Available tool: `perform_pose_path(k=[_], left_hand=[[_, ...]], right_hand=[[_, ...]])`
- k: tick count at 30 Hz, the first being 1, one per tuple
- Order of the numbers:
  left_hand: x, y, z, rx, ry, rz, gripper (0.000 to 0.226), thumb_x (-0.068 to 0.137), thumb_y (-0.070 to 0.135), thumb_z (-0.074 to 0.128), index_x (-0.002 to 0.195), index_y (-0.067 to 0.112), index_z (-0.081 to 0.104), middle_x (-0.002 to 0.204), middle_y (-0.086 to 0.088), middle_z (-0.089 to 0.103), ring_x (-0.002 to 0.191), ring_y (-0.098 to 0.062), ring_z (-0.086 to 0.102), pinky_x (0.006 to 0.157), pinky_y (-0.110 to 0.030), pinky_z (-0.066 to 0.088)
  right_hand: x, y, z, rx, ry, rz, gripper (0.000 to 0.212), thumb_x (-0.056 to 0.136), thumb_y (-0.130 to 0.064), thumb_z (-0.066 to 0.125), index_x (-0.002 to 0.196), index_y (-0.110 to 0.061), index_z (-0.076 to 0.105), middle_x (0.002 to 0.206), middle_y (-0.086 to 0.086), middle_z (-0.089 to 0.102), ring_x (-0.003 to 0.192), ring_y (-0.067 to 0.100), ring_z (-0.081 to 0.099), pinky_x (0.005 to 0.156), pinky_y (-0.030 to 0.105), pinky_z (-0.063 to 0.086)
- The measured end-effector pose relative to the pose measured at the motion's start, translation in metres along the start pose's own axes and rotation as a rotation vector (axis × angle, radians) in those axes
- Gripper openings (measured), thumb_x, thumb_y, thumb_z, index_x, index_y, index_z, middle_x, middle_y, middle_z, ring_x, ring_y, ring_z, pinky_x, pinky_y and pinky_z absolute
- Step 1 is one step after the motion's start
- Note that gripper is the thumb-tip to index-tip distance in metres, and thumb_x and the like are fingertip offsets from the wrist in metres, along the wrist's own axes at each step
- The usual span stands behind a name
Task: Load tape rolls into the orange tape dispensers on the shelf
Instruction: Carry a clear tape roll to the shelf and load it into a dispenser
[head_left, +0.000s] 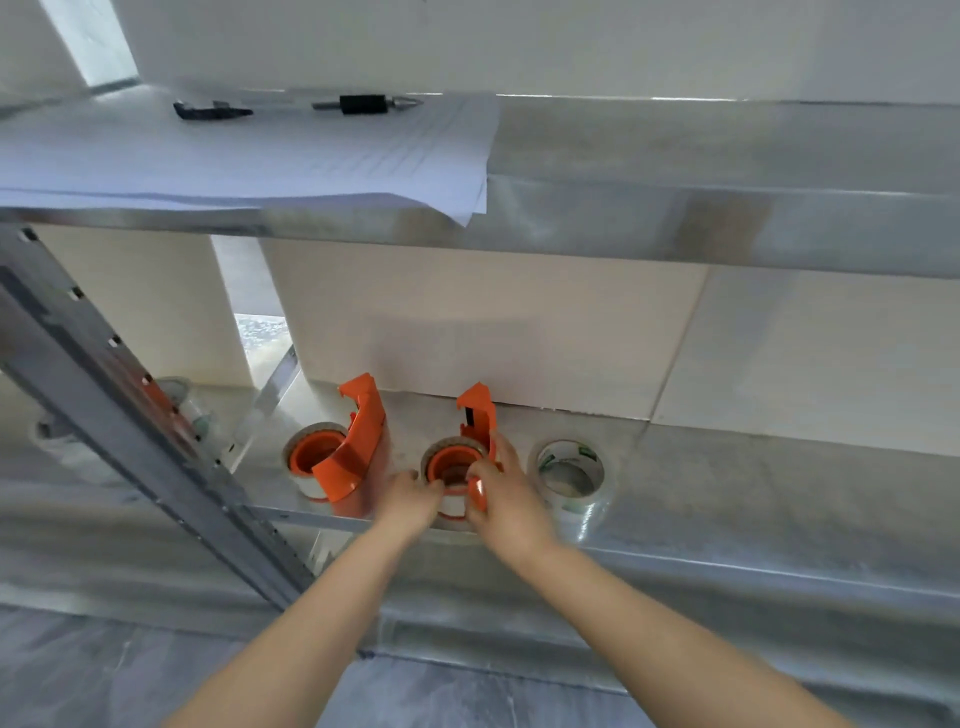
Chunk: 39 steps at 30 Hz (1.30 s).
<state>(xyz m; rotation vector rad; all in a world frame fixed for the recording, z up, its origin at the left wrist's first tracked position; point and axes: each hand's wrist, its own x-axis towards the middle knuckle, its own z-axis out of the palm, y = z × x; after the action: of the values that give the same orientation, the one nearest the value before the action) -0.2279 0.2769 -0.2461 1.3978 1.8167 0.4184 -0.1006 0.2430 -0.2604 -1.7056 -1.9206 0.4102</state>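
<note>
Daylight, soft and even, fairly bright. Brightest patch: a pale strip (88, 41) at top left. The wall (545, 322) behind the lower shelf is flatly lit, with a faint grey shadow above the orange dispenser (475, 410). Dull sheen along the upper shelf (675, 228) edge, with a brownish smudge of reflection toward the right. The wide lens bows the shelf edges, and the slotted post (130, 415) leans hard. Everything is slightly soft. The left hand (408, 496) smears into the tape roll (431, 454) it grips. The right hand (506, 499) holds the dispenser, with a white glint on the plastic by its thumb. The far rolls (182, 405) behind the post dissolve into blur.
</note>
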Motion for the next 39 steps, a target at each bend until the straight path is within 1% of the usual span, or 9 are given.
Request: perform_pose_path(k=[4, 7, 10, 17, 19, 24, 29, 35, 39], left_hand=[[0.005, 0.004, -0.005, -0.117, -0.065, 0.015, 0.029, 0.085, 0.013, 0.051, 0.105, -0.005, 0.061, 0.102, -0.028, 0.066, 0.093, -0.040, 0.064, 0.075, -0.040, 0.049], [0.006, 0.007, -0.010, -0.481, -0.129, -0.121, 0.030, 0.083, 0.007, 0.053, 0.110, -0.003, 0.057, 0.109, -0.027, 0.063, 0.098, -0.038, 0.063, 0.085, -0.044, 0.052], [0.004, 0.006, -0.015, -0.829, -0.284, -0.243, 0.012, 0.087, 0.014, 0.055, 0.097, 0.009, 0.060, 0.096, -0.013, 0.065, 0.082, -0.021, 0.062, 0.070, -0.029, 0.051], [0.001, 0.011, -0.032, -1.208, -0.545, -0.095, 0.018, 0.093, 0.020, 0.050, 0.090, 0.008, 0.063, 0.074, -0.010, 0.075, 0.067, -0.021, 0.072, 0.064, -0.032, 0.059], [0.001, 0.009, -0.032, -1.284, -0.563, -0.096, 0.036, 0.095, 0.033, 0.045, 0.090, 0.007, 0.070, 0.080, -0.011, 0.076, 0.073, -0.021, 0.074, 0.066, -0.033, 0.060], [0.007, 0.000, -0.039, -1.472, -0.552, -0.238, 0.067, 0.094, 0.055, 0.028, 0.119, 0.000, 0.056, 0.114, -0.024, 0.068, 0.116, -0.035, 0.058, 0.110, -0.048, 0.036], [0.006, 0.009, -0.040, -1.565, -0.504, -0.317, 0.047, 0.102, 0.032, 0.025, 0.137, 0.006, 0.042, 0.118, -0.014, 0.060, 0.106, -0.025, 0.060, 0.086, -0.040, 0.052], [0.003, 0.026, -0.038, -1.602, -0.483, -0.326, 0.041, 0.102, 0.029, 0.027, 0.133, 0.007, 0.043, 0.096, -0.013, 0.065, 0.087, -0.022, 0.064, 0.072, -0.038, 0.051], [0.008, 0.035, -0.037, -1.670, -0.394, -0.340, 0.041, 0.102, 0.029, 0.028, 0.135, 0.008, 0.042, 0.124, -0.012, 0.062, 0.110, -0.025, 0.062, 0.086, -0.040, 0.050]], right_hand=[[0.001, -0.001, 0.007, 0.032, 0.030, 0.045, 0.012, 0.082, -0.019, 0.057, 0.088, -0.009, 0.055, 0.152, 0.006, 0.026, 0.124, 0.025, 0.047, 0.091, 0.028, 0.046], [0.000, 0.001, 0.003, 0.122, 0.074, 0.113, 0.014, 0.078, -0.021, 0.064, 0.084, -0.011, 0.056, 0.150, 0.004, 0.029, 0.127, 0.021, 0.044, 0.090, 0.021, 0.036], [-0.003, -0.002, -0.004, 0.229, 0.125, 0.130, 0.018, 0.075, -0.026, 0.070, 0.081, -0.013, 0.058, 0.146, 0.004, 0.037, 0.133, 0.016, 0.039, 0.103, 0.025, 0.037], [-0.003, -0.029, -0.015, 0.080, 0.275, 0.053, 0.029, 0.070, -0.037, 0.069, 0.091, -0.017, 0.065, 0.130, 0.005, 0.055, 0.122, 0.025, 0.047, 0.099, 0.038, 0.042], [-0.001, -0.038, -0.016, 0.049, 0.311, -0.035, 0.021, 0.069, -0.027, 0.073, 0.082, -0.012, 0.067, 0.116, 0.007, 0.063, 0.115, 0.027, 0.052, 0.094, 0.034, 0.040], [0.008, -0.044, -0.035, 0.313, 0.175, -0.010, 0.010, 0.072, -0.010, 0.074, 0.076, -0.006, 0.066, 0.079, 0.001, 0.067, 0.075, 0.017, 0.061, 0.073, 0.021, 0.044], [0.022, -0.039, -0.064, 0.733, 0.203, 0.264, 0.025, 0.079, -0.004, 0.069, 0.066, -0.021, 0.058, 0.066, -0.010, 0.059, 0.054, -0.008, 0.053, 0.061, 0.011, 0.042], [0.037, -0.027, -0.099, 1.023, 0.245, 0.468, 0.012, 0.086, -0.012, 0.064, 0.075, -0.015, 0.061, 0.077, 0.001, 0.064, 0.075, 0.013, 0.062, 0.076, 0.028, 0.053], [0.048, -0.005, -0.118, 1.270, 0.335, 0.511, 0.014, 0.090, -0.014, 0.058, 0.076, -0.013, 0.056, 0.085, 0.005, 0.063, 0.084, 0.018, 0.060, 0.083, 0.033, 0.052]])
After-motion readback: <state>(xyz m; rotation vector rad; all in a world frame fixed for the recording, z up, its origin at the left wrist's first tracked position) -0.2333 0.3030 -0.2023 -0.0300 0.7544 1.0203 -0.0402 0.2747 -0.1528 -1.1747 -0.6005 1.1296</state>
